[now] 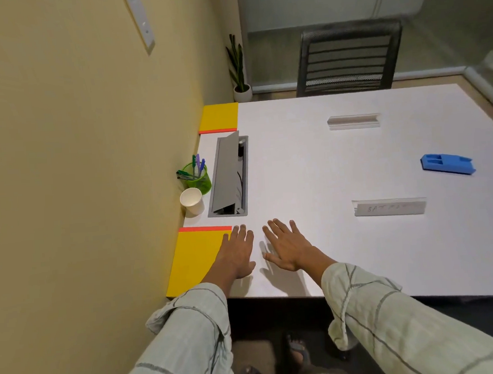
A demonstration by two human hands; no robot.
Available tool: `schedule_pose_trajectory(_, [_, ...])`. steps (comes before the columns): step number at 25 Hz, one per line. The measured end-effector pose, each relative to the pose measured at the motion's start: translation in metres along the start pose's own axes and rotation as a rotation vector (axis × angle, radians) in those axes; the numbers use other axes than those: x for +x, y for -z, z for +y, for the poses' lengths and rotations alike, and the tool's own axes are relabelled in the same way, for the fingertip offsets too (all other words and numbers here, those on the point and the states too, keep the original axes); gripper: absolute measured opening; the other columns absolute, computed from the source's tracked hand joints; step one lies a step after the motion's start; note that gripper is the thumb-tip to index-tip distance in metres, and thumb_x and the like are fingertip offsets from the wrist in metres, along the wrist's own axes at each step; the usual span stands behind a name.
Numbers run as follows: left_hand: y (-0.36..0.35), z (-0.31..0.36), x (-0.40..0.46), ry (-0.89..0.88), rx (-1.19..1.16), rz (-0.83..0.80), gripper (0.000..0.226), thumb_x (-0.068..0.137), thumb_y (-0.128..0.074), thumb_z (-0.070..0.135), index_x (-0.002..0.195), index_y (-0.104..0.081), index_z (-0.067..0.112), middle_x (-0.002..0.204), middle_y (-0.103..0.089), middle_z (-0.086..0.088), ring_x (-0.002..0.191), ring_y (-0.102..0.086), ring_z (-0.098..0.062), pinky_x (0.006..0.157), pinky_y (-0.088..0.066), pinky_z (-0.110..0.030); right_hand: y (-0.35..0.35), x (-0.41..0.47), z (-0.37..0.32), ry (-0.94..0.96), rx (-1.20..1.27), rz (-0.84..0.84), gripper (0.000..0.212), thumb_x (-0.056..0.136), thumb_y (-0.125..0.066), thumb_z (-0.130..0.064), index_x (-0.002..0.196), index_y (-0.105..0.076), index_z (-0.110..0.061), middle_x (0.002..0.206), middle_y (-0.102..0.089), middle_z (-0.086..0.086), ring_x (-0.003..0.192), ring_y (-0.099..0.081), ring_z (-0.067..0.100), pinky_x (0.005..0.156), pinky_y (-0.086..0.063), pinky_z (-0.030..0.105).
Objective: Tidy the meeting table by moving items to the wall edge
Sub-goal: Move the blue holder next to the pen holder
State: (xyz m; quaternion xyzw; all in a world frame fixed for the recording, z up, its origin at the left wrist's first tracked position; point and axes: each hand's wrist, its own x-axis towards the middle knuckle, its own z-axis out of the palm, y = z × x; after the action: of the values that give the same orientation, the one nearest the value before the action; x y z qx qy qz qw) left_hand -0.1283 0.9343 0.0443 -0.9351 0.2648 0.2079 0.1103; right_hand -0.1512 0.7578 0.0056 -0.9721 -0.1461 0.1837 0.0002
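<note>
My left hand lies flat with straight fingers on the white table, partly over the near yellow pad by the wall. My right hand lies flat beside it, fingers spread, holding nothing. Against the wall stand a green pen cup with several pens and a white paper cup. A second yellow pad lies at the far wall corner. Out on the table lie a blue plastic holder, a clear name plate and a white name plate.
An open grey cable hatch is set into the table near the wall. The yellow wall runs along the left. A black mesh chair stands at the far side, and a potted plant in the corner.
</note>
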Motion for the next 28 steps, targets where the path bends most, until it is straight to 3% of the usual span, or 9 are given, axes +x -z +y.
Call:
schedule_pose_trajectory(9, [0.02,0.007,0.021,-0.098,-0.019,0.053,0.078,0.096,-0.049,0.044,0.152,-0.01,0.006,0.162,-0.006,-0.018,0.149,-0.006,-0.036,0.119,-0.016,-0.053,0.023,-0.02,0.014,-0.143,0.04,0.033,0.076,0.1,-0.024,-0.057,0.156,-0.003,-0.011,0.165,-0.005,0.012,0.153,-0.001,0.028,0.121,-0.008,0.056])
schedule_pose_trajectory(16, [0.063,0.017,0.035,-0.252,0.109,0.163,0.077,0.097,-0.046,0.046,0.151,-0.011,0.005,0.161,-0.008,-0.018,0.149,-0.008,-0.035,0.118,-0.017,-0.053,0.049,-0.051,0.025,-0.317,0.067,0.119,0.075,0.101,-0.027,-0.055,0.156,-0.006,-0.01,0.165,-0.009,0.012,0.152,-0.005,0.027,0.12,-0.009,0.057])
schedule_pose_trajectory(28, [0.144,0.131,0.059,-0.475,0.209,0.285,0.075,0.097,-0.046,0.046,0.151,-0.013,0.005,0.161,-0.009,-0.018,0.148,-0.009,-0.036,0.118,-0.016,-0.054,0.083,-0.156,0.116,-0.615,0.101,0.226,0.074,0.1,-0.026,-0.057,0.157,-0.003,-0.014,0.165,-0.008,0.009,0.153,-0.002,0.026,0.121,-0.007,0.056])
